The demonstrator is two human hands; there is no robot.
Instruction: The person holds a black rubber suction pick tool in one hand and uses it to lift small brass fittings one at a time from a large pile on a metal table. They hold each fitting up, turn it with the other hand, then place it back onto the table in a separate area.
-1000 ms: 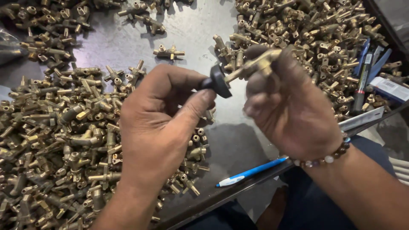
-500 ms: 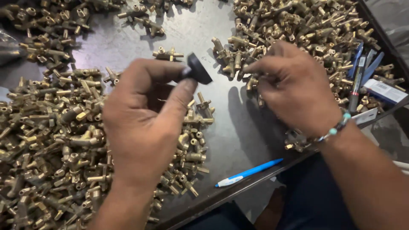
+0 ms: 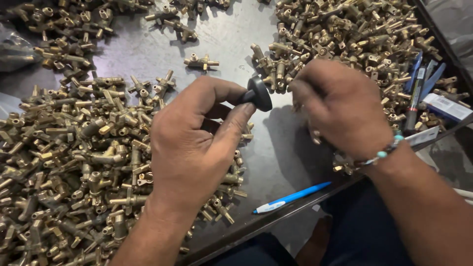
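Head view, looking down on a dark metal worktable.

The left hand is raised over the table, thumb and forefinger pinched on a black round knob. The knob is a disc on a short stem. The disc is seen nearly edge-on and faces up and right. The stem, its long axis, runs down and left from the disc into the fingertips. The knob sits between the two hands, above bare table, touching nothing but the left fingers.

The right hand lies palm down at the near edge of the right-hand heap of brass valve fittings. Its fingers are curled into the parts. Whether they grip one cannot be told, since the fingertips are hidden. A beaded bracelet circles that wrist.

A second, larger heap of the same brass fittings lies under and left of the left hand. One single fitting lies apart on bare table above the knob.

A blue-and-white pen lies at the table's near edge. Several blue pens lie at the far right.
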